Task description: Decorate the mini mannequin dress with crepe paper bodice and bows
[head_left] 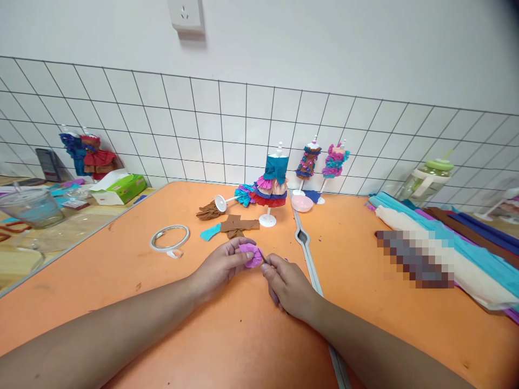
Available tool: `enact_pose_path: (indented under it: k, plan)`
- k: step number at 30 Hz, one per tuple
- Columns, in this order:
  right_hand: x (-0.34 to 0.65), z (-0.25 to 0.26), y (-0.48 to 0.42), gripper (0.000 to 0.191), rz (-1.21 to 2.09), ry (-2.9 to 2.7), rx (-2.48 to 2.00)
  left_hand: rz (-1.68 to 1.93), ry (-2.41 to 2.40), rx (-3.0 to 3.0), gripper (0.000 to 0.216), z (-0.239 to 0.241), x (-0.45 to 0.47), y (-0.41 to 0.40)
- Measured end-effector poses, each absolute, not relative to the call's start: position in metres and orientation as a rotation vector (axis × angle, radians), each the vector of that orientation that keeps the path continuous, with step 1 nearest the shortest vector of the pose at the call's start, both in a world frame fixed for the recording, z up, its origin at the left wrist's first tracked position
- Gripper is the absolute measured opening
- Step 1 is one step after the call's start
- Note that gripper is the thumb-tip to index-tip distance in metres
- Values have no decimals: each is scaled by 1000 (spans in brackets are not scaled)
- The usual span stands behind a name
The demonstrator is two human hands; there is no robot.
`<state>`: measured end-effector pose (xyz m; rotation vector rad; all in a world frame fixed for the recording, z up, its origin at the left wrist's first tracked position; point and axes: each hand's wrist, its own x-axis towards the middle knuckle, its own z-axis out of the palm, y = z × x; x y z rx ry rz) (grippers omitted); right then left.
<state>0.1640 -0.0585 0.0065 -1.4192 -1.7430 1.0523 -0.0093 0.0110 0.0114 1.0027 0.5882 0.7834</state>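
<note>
My left hand [221,265] pinches a small bunched piece of pink crepe paper [251,254] over the orange table [170,335]. My right hand [284,283] is closed beside it, holding a thin dark tool whose tip [263,258] touches the paper; I cannot make out what the tool is. Just beyond the hands lie brown paper pieces [237,224] and a teal scrap [210,233]. A small mannequin wearing a teal, pink, blue and red ruffled dress [271,186] stands farther back.
A roll of clear tape [169,237] lies to the left. Two more dressed mannequins [322,162] and a pink bowl [302,203] stand by the wire grid. Folded crepe sheets [446,243] and a green-lidded bottle [425,181] are at the right, a tissue box [121,188] at the left.
</note>
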Motion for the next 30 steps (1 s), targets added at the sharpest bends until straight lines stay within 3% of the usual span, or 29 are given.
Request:
enact_pose_path:
  k: [9,30]
  plan:
    - [165,4,-57,25,1036,-1786,-1419,744,562,1056,12,11,-10,11]
    - [172,-1,-54,26,1225,-1720,-1376,743,608,1208,19,8,-14,16]
